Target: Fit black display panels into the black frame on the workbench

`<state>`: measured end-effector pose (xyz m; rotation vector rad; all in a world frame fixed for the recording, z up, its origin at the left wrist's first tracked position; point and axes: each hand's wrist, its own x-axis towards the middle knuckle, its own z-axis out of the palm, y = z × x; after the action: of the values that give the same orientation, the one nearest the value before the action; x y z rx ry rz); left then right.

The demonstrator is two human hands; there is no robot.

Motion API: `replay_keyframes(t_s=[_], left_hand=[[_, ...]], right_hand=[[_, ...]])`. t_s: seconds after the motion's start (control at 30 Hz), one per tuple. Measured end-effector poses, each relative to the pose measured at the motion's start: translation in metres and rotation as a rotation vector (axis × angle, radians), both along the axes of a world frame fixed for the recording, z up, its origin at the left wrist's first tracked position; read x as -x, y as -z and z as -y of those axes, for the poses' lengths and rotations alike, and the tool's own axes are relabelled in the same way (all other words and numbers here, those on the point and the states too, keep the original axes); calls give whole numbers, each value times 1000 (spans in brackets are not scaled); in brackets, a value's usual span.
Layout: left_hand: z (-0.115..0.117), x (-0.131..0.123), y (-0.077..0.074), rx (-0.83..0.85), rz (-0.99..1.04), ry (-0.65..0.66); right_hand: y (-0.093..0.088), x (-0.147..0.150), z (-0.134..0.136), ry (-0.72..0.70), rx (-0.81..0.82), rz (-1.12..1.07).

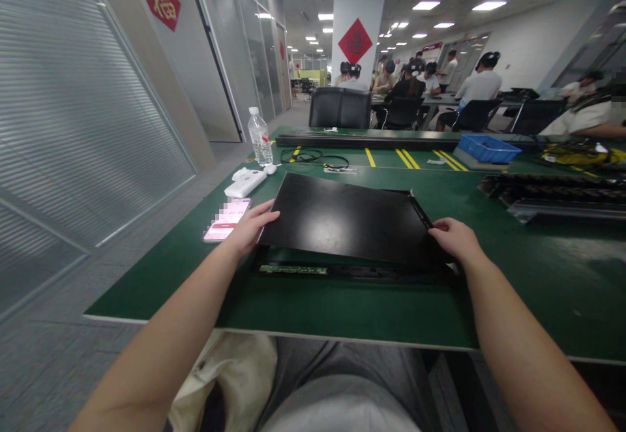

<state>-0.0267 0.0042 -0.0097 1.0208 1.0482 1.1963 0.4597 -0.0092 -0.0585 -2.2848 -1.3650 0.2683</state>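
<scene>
A black flat screen panel (342,216) is tilted over a dark frame (391,273), its left side raised higher than its right. Along the frame's near edge runs a green circuit board strip (293,269). My left hand (252,226) grips the panel's left edge, thumb on top and fingers partly hidden behind. At the right edge, my right hand (454,237) is closed with thumb and finger at the border where panel and frame meet. Which of the two it pinches is hard to tell.
Left on the green table (166,282) are a phone (227,220), a white device (246,183) and a water bottle (260,137). A black cable (313,156) lies behind the panel. A blue bin (489,149) and dark metal strips (552,197) are at right.
</scene>
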Motion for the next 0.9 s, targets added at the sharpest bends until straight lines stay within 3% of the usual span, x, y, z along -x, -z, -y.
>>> replay_keyframes(t_s=[0.33, 0.57, 0.67, 0.77, 0.9], left_hand=[[-3, 3, 5, -120, -30, 30], [2, -2, -1, -241, -3, 60], [1, 0, 0, -255, -17, 23], [-3, 6, 3, -277, -3, -67], [-7, 10, 3, -302, 44, -83]], right_hand=[[-2, 0, 0, 9, -56, -41], [-5, 4, 1, 69, -171, -259], [-9, 8, 3, 76, -305, -440], [-19, 17, 7, 68, -522, -759], [-38, 30, 22, -125, -650, -1280]])
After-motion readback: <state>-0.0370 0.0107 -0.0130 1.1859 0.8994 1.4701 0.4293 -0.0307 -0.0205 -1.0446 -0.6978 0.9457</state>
